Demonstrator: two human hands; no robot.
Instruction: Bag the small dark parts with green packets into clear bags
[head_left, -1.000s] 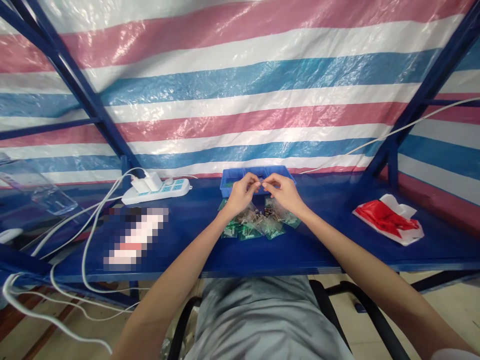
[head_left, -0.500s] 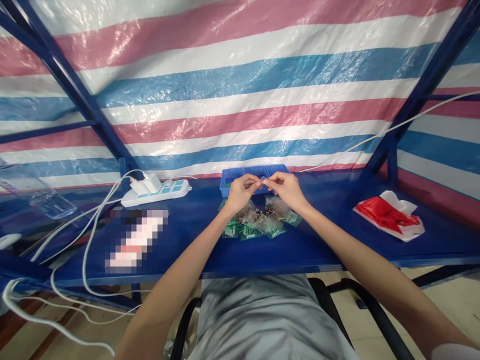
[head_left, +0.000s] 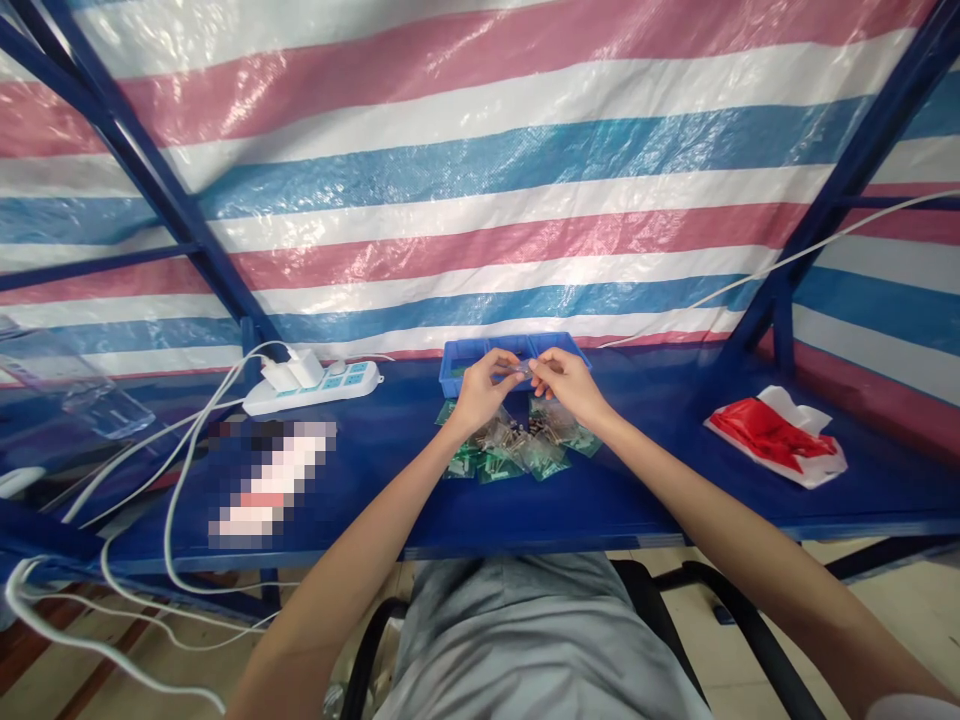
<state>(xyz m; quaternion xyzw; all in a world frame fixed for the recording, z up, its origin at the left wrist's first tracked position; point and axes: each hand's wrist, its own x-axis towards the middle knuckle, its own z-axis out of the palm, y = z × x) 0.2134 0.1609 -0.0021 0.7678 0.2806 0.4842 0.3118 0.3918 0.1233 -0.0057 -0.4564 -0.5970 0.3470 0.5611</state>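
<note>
My left hand (head_left: 482, 392) and my right hand (head_left: 568, 384) meet just in front of a blue divided bin (head_left: 451, 378). Thumb and fingers of both are pinched together on a small clear piece (head_left: 525, 368), which looks like a little plastic bag; its contents are too small to make out. Below my hands, a pile of small clear bags (head_left: 501, 462) with green colouring and small metal parts lies on the blue table (head_left: 480, 522). My hands hide part of the bin.
A white power strip (head_left: 315, 388) with plugs and cables stands at the left, near a clear plastic bottle (head_left: 112, 408). A red and white packet (head_left: 776, 435) lies at the right. Behind the table hangs a striped plastic sheet (head_left: 510, 230); blue posts flank it.
My right hand has turned a little, its fingers now more curled at the small clear piece. Both hands remain together in front of the bin; the pile looks unchanged.
</note>
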